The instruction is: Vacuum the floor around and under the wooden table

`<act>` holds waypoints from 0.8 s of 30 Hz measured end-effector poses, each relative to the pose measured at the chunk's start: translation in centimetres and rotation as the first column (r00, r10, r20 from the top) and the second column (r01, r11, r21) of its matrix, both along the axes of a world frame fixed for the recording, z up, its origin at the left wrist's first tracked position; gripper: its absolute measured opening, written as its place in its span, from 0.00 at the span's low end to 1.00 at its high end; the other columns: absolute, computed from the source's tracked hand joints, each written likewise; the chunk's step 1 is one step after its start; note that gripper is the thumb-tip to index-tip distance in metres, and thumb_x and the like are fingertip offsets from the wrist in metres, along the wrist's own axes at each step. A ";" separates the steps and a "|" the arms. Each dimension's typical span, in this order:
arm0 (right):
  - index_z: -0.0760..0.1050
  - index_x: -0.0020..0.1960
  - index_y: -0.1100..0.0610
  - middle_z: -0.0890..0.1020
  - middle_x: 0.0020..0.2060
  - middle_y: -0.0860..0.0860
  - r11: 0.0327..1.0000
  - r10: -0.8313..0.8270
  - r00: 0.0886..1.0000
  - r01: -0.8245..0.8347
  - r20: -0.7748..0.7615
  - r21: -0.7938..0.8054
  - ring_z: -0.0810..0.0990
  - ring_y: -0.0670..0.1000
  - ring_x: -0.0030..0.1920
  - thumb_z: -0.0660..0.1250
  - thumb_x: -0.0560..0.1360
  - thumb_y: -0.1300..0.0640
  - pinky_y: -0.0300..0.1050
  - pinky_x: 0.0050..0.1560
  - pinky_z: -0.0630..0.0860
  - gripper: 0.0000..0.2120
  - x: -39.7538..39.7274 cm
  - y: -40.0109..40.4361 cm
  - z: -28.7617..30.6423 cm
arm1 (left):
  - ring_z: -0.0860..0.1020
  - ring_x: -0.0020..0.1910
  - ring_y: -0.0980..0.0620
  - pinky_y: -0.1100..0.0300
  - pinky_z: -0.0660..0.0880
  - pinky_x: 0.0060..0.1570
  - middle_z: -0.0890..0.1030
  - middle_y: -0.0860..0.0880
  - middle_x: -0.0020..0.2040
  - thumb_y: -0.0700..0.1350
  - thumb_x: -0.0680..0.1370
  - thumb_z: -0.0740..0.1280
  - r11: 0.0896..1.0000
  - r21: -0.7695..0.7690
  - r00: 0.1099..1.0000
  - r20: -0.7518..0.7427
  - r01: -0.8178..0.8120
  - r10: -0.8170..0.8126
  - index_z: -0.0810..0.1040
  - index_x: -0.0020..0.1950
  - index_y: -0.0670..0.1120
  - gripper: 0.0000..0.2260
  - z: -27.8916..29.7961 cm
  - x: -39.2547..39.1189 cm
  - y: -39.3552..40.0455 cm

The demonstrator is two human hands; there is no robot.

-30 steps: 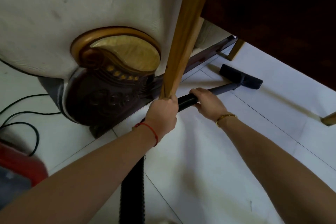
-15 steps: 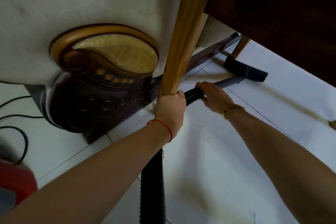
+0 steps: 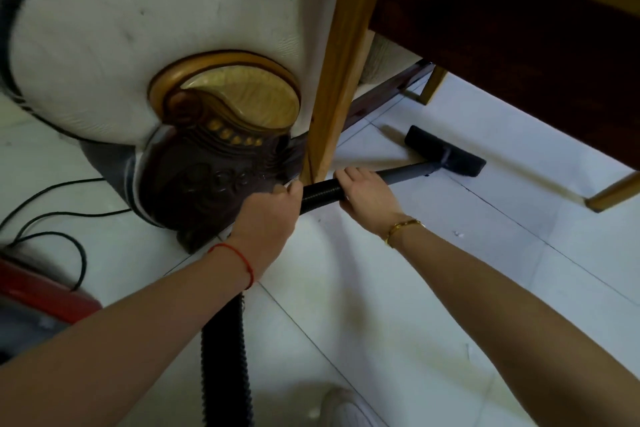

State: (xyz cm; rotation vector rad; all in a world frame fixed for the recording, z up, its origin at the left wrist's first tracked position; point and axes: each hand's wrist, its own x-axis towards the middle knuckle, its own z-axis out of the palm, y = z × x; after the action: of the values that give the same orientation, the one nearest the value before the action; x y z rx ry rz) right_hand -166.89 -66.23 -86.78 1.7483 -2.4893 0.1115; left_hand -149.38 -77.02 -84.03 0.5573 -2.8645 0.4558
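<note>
Because the dust hides under the wooden worktop (image 3: 519, 21), I bend low and push the black brush head (image 3: 446, 155) flat on the white floor (image 3: 433, 288) beneath it. My right hand (image 3: 367, 192) is wrapped tight around the spot where the bumpy hose (image 3: 320, 191) meets the grey pipe (image 3: 407, 173), so I can steer the brush. My left hand (image 3: 268, 218) is closed around the hose a bit further back, just beside the wooden leg (image 3: 341, 80), so the hose does not flop or catch on the leg. The rest of the hose hangs down behind my left wrist toward me. The pipe lies low and slanted so it fits under the worktop. The brush sits between the legs, near the dark bottom rail of the big white sofa (image 3: 138, 45). The red vacuum body (image 3: 38, 288) waits to my left with its black cord (image 3: 59, 218) looped on the floor, out of my way.
</note>
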 end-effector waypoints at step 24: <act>0.68 0.58 0.57 0.78 0.50 0.54 0.977 -0.204 0.979 0.205 0.031 -0.055 0.77 0.56 0.48 0.62 0.78 0.50 0.49 0.48 0.72 0.13 -0.5 12.5 2.7 | 0.71 0.20 0.52 0.66 0.51 0.23 0.75 0.49 0.29 0.44 0.57 0.79 0.980 -0.005 0.977 0.072 0.200 -0.199 0.77 0.43 0.47 0.18 3.6 -3.7 7.2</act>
State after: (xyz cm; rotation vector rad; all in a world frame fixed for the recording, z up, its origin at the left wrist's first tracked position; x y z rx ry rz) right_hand -167.36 -53.77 -84.03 1.4677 -2.6376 0.1885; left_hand -153.05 -69.83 -80.42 0.2520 -2.9426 0.4679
